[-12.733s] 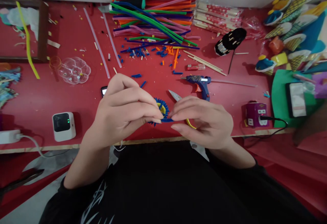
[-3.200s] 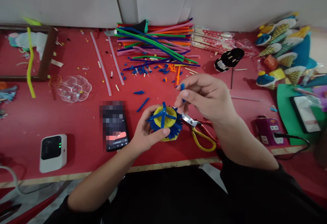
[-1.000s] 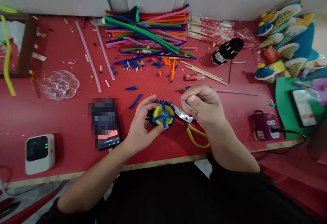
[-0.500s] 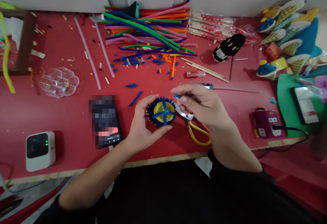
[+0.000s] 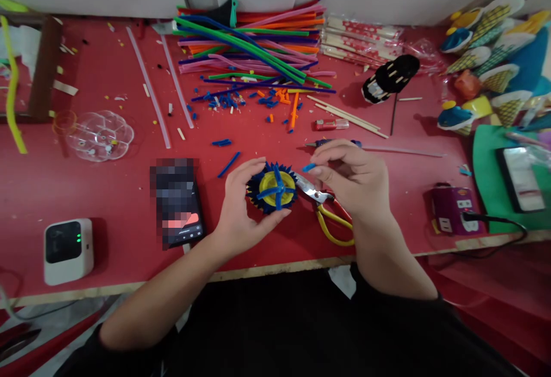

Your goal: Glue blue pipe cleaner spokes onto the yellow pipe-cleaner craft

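Left hand (image 5: 237,208) cups spiky blue-yellow fuzzy disc (image 5: 279,189). Two o'clock: right hand (image 5: 360,179) pinches blue fuzzy strip (image 5: 309,167), seemingly shallowly, risking slippage.

Your left hand (image 5: 241,205), pinching at first, now curves around the blue-and-yellow piece (image 5: 279,189). Your right hand (image 5: 357,179) is now apart from the piece, farther off than half a second ago, and the blue bit (image 5: 309,167) pokes clear of fingers that nearly hid it. The phone (image 5: 193,232) comes into view; the glue gun (image 5: 321,143) is mostly covered.
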Demonstrator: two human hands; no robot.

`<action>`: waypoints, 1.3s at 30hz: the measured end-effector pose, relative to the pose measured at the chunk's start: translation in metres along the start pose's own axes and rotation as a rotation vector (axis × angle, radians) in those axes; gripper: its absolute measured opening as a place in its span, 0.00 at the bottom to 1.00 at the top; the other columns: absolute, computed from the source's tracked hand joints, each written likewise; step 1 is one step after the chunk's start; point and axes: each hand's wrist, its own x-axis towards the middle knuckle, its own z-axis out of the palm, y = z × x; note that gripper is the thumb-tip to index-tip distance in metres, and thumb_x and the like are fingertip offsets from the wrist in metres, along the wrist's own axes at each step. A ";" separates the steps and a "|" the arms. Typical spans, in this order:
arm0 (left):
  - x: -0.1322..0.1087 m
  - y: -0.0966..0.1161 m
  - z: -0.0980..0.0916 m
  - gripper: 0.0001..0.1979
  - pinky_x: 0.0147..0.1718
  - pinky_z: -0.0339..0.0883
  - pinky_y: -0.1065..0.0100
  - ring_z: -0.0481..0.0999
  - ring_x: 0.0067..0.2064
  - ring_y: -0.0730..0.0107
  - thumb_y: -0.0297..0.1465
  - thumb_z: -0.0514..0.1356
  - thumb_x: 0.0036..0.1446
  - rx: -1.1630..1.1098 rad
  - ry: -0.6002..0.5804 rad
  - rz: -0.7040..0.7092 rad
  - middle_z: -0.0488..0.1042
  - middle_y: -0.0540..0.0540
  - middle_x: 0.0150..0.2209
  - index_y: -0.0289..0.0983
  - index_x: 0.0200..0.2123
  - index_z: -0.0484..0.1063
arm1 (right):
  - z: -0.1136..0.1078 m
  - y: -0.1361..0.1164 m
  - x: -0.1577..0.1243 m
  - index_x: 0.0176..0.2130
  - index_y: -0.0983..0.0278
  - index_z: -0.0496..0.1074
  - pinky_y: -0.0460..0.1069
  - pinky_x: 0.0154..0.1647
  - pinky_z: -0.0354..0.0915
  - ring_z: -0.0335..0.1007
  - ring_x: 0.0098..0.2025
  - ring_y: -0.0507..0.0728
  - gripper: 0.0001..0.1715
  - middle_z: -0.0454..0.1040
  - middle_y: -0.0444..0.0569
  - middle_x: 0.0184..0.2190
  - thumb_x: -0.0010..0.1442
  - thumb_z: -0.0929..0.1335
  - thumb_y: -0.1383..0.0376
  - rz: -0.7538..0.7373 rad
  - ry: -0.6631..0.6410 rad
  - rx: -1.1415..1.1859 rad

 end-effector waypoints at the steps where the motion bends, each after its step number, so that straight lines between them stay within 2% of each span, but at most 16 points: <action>1: 0.000 0.001 0.000 0.41 0.64 0.68 0.43 0.71 0.66 0.45 0.40 0.75 0.54 0.009 0.000 0.005 0.70 0.35 0.63 0.43 0.66 0.61 | 0.000 -0.001 0.000 0.31 0.59 0.82 0.45 0.18 0.72 0.70 0.21 0.48 0.04 0.80 0.44 0.33 0.56 0.79 0.65 -0.013 -0.005 -0.028; 6: 0.002 0.003 -0.001 0.40 0.64 0.70 0.46 0.74 0.65 0.48 0.36 0.75 0.55 -0.046 -0.015 -0.057 0.72 0.36 0.63 0.43 0.67 0.61 | 0.002 -0.004 -0.003 0.33 0.58 0.84 0.46 0.22 0.73 0.72 0.22 0.49 0.04 0.78 0.42 0.28 0.59 0.77 0.68 -0.059 -0.037 -0.125; 10: 0.002 0.003 0.000 0.38 0.62 0.72 0.49 0.75 0.64 0.50 0.33 0.72 0.58 -0.078 -0.026 -0.058 0.72 0.37 0.63 0.43 0.67 0.61 | 0.000 -0.002 -0.008 0.37 0.56 0.85 0.47 0.26 0.76 0.78 0.26 0.52 0.07 0.81 0.44 0.30 0.62 0.76 0.69 -0.125 -0.052 -0.170; 15: 0.001 0.004 -0.001 0.36 0.62 0.72 0.50 0.75 0.63 0.52 0.27 0.67 0.59 -0.060 -0.026 -0.030 0.72 0.37 0.62 0.43 0.68 0.61 | 0.002 -0.002 -0.014 0.46 0.55 0.84 0.48 0.28 0.76 0.79 0.27 0.53 0.10 0.82 0.44 0.32 0.66 0.74 0.66 -0.185 -0.133 -0.202; 20: 0.005 0.004 -0.005 0.36 0.63 0.71 0.46 0.73 0.65 0.49 0.26 0.66 0.57 -0.012 -0.033 0.044 0.71 0.37 0.62 0.44 0.67 0.62 | 0.011 -0.005 -0.015 0.41 0.56 0.83 0.48 0.30 0.75 0.78 0.27 0.53 0.06 0.84 0.45 0.33 0.65 0.74 0.66 -0.248 -0.192 -0.215; 27: 0.008 0.003 -0.011 0.36 0.65 0.68 0.42 0.72 0.65 0.47 0.26 0.65 0.55 0.079 -0.003 0.066 0.71 0.38 0.62 0.44 0.67 0.62 | 0.019 -0.004 -0.016 0.41 0.56 0.81 0.49 0.36 0.75 0.79 0.33 0.54 0.07 0.83 0.45 0.33 0.67 0.73 0.68 -0.312 -0.220 -0.236; 34: 0.008 0.004 -0.011 0.35 0.64 0.69 0.44 0.73 0.64 0.48 0.26 0.65 0.56 0.107 -0.006 0.065 0.72 0.38 0.61 0.43 0.66 0.62 | 0.024 0.000 -0.019 0.41 0.58 0.82 0.47 0.29 0.69 0.72 0.27 0.51 0.05 0.80 0.43 0.30 0.67 0.73 0.67 -0.239 -0.212 -0.207; 39: 0.009 0.005 -0.010 0.33 0.64 0.69 0.43 0.73 0.64 0.48 0.26 0.64 0.57 0.127 -0.012 0.078 0.72 0.36 0.61 0.42 0.65 0.61 | 0.026 0.008 -0.020 0.41 0.58 0.82 0.47 0.31 0.71 0.75 0.29 0.51 0.05 0.78 0.42 0.30 0.67 0.73 0.67 -0.169 -0.209 -0.092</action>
